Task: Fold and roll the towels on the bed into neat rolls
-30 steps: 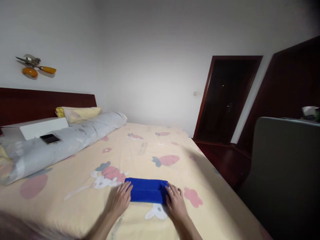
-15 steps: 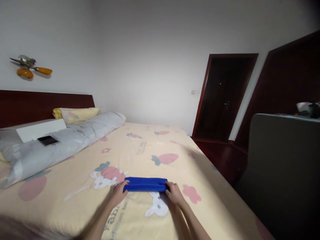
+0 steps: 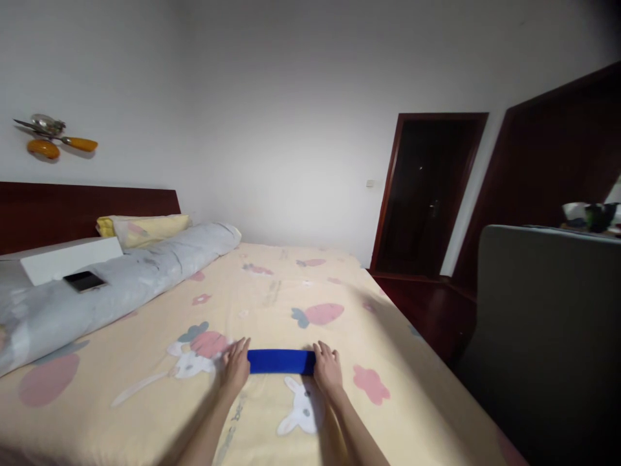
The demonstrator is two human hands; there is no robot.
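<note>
A folded blue cloth [image 3: 281,362] forms a narrow, smooth strip crosswise over the bed, above the printed white rabbit. Its left end is in my left hand [image 3: 237,366], whose fingers curve over the edge with the tips pointing forward. At the other end, my right hand [image 3: 328,367] grips the cloth in the same way, fingers slightly spread. Both thumbs are mostly hidden, and the cloth's two ends are covered by the hands. Whether the strip lies fully on the sheet or is slightly raised, I cannot tell.
The bed [image 3: 276,304] has a cream sheet printed with carrots. A grey rolled quilt [image 3: 160,272] lies left, bearing a phone [image 3: 85,281], with a white box [image 3: 72,259] and a yellow pillow [image 3: 155,230] behind. A dark chair back [image 3: 548,310] stands right, near a door [image 3: 427,194].
My hands have shifted from pinching the cloth's ends to wrapping over them, a little closer together. The cloth now looks smoother and shorter between them. The view has tilted slightly up.
</note>
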